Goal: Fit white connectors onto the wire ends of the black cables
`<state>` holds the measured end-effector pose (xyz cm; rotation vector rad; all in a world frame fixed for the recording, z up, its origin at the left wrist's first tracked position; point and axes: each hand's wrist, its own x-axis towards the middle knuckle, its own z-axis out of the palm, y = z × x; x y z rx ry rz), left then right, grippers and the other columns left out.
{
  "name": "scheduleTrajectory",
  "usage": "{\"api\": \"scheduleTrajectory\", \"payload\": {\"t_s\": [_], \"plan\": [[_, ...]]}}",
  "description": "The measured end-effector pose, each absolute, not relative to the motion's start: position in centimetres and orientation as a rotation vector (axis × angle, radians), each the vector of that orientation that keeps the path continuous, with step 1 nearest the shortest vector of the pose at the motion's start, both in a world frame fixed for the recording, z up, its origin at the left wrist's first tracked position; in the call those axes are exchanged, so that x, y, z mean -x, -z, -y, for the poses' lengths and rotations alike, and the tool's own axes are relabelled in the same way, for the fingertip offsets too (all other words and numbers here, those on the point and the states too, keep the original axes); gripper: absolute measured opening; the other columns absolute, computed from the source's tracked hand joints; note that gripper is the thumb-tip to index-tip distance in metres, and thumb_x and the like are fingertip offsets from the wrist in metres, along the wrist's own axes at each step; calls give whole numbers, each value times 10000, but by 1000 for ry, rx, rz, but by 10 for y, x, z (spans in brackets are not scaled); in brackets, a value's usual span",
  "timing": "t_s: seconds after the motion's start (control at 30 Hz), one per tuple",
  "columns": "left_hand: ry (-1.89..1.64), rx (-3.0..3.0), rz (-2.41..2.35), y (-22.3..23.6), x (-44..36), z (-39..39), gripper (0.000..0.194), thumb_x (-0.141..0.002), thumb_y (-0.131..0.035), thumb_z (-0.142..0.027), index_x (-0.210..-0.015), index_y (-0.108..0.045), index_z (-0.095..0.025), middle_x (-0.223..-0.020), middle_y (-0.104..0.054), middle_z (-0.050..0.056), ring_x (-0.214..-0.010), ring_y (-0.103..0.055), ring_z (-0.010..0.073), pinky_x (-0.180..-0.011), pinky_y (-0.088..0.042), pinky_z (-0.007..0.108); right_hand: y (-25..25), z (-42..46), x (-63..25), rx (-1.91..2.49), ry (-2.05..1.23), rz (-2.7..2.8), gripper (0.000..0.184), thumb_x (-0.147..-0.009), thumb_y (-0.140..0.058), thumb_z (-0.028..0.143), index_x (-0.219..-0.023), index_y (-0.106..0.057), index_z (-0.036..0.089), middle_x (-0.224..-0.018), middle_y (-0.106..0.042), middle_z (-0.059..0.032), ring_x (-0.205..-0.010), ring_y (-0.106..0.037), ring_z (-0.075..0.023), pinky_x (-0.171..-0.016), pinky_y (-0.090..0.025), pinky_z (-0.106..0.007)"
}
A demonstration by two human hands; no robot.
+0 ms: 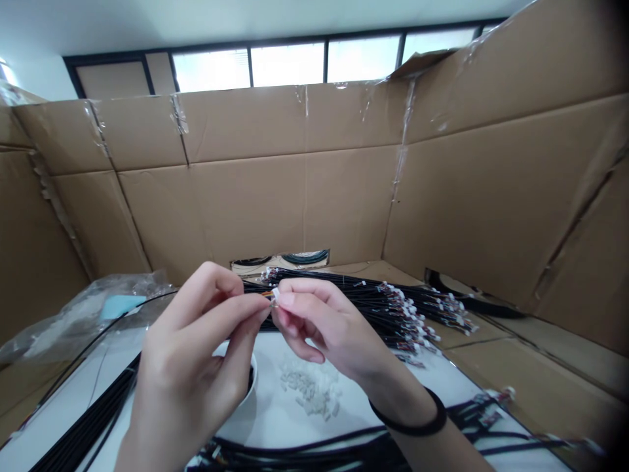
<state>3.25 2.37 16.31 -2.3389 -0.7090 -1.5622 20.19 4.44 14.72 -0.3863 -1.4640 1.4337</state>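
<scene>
Both hands meet near the middle of the view, above a white work surface. Between the thumb and fingers of my right hand [314, 314] is a small white connector housing [276, 295]. My left hand [201, 354] pinches thin coloured wires [266, 294], orange and yellow among them, that run up to the connector. Whether the wire ends sit inside the housing I cannot tell; the fingertips hide part of it. Below the hands lies a loose pile of small white connector housings [314, 390]. A white bowl [252, 387] with something dark in it is partly hidden behind my left hand.
Bundles of black cables [373, 301] with white connector ends lie behind the hands. More black cables [314, 455] cross the front, others [93, 419] the left. A clear plastic bag [83, 314] lies at left. Cardboard walls [275, 196] enclose the surface.
</scene>
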Motion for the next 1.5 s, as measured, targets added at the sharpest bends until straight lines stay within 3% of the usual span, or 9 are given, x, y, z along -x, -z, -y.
{"api": "scheduleTrajectory", "payload": {"t_s": [0.23,0.4,0.97,1.5], "plan": [[1629,2486,974,-165,-32,-21,175,-879,-597,-95,-808,-696,-221,-826,-536,-2,-705,-559,112,-563,-437,229,-141,-51,-202,300,-1377,1570,306,-950,-600,359,-726,-546,159,-445,-393,111,-346,-269,-22,-351,-197,-161],[1613,2555,1176,-165,-31,-18,196,-878,-593,-146,-723,-689,-220,-787,-550,7,-705,-558,136,-562,-446,243,-134,-55,-197,239,-1366,1546,312,-916,-661,368,-712,-557,156,-481,-409,96,-356,-317,-27,-344,-209,-165],[1586,2476,1225,-161,-33,-11,203,-864,-559,-115,-712,-632,-228,-720,-501,-16,-622,-500,113,-484,-396,236,-122,-62,-190,138,-1488,1526,310,-911,-660,365,-708,-541,164,-522,-412,91,-343,-299,-15,-326,-208,-155],[1448,2389,1182,-161,-29,-9,212,-863,-542,-124,-684,-612,-211,-698,-490,-15,-562,-462,104,-462,-391,231,-134,-54,-192,332,-764,1828,330,-978,-566,341,-704,-563,157,-614,-467,38,-501,-424,-68,-444,-333,-204]]}}
